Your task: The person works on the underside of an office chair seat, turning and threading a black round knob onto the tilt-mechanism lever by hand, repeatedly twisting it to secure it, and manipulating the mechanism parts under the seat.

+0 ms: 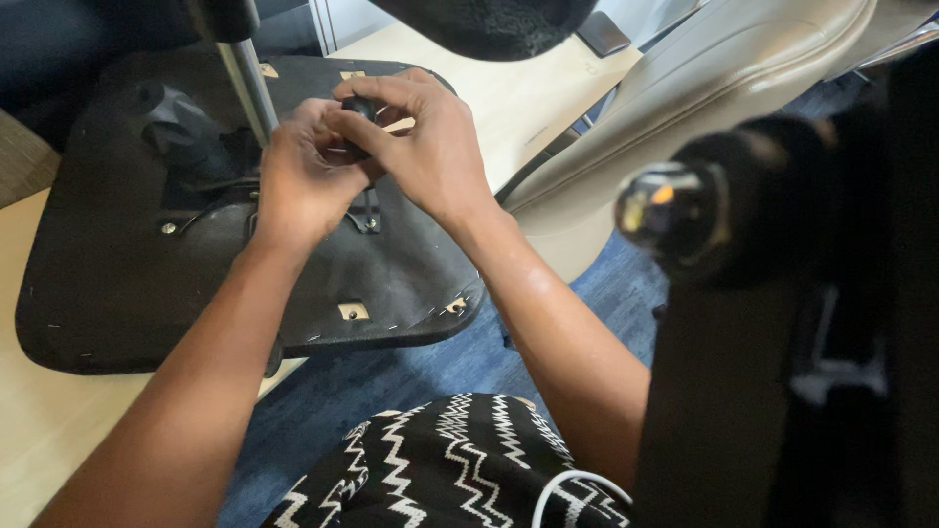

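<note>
Both hands, left hand (303, 181) and right hand (430, 147), pinch a black knob (360, 108) between them.

Blue carpet floor (323, 401), pale wood table (509, 93).

Both hands, the left hand (303, 181) and the right hand (425, 147), close over a small black part (360, 108), hiding most of it. To their right, a blurred dark post (743, 323) with a shiny knob (660, 210) runs off the bottom edge.
</note>
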